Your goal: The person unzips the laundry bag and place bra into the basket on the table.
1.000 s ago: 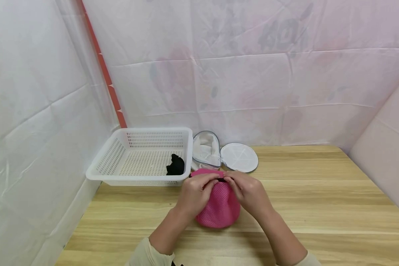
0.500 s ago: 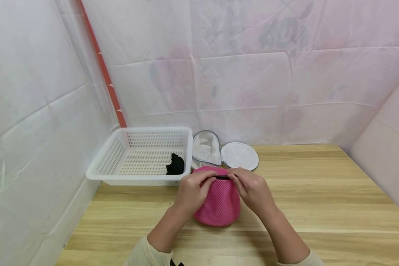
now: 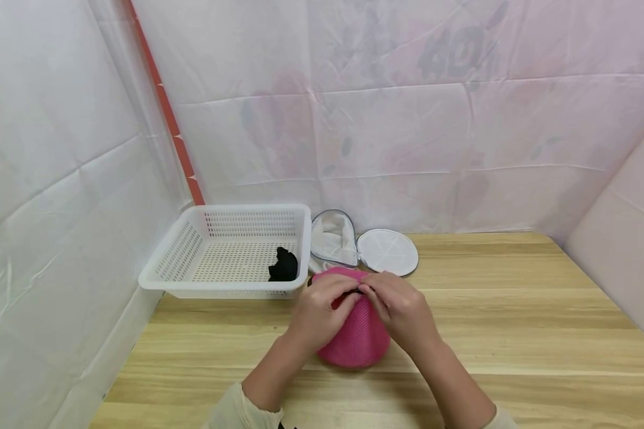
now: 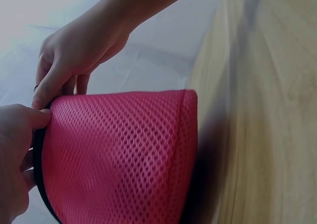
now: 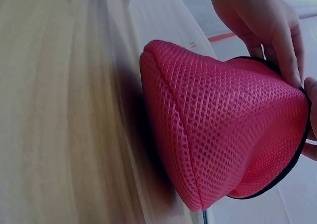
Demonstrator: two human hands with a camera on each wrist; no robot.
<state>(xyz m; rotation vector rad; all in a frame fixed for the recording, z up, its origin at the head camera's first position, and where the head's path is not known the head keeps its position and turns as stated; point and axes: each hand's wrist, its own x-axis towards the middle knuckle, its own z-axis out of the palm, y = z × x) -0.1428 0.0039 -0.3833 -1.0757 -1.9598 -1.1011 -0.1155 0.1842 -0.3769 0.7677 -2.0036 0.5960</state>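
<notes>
A pink mesh laundry bag (image 3: 356, 339) with a black zipper edge (image 4: 38, 174) stands on the table in front of the person. My left hand (image 3: 318, 310) pinches that black edge at the top of the bag. Close beside it, my right hand (image 3: 405, 304) pinches the same edge, and the fingertips of both hands nearly meet. In the right wrist view the bag's side (image 5: 208, 120) sags inward below the rim. Inside the bag is hidden from view.
A white perforated basket (image 3: 225, 286) stands at the back left with a black cloth item (image 3: 284, 266) in it. Beside it lies an opened white mesh bag (image 3: 334, 241) with its round flap (image 3: 388, 252) spread to the right. White sheeting (image 3: 386, 137) rises behind the wooden table (image 3: 515, 310).
My hands first drew slightly apart, baring a stretch of the black edge, then came together again at the bag's top. The basket and white mesh bag have stayed put.
</notes>
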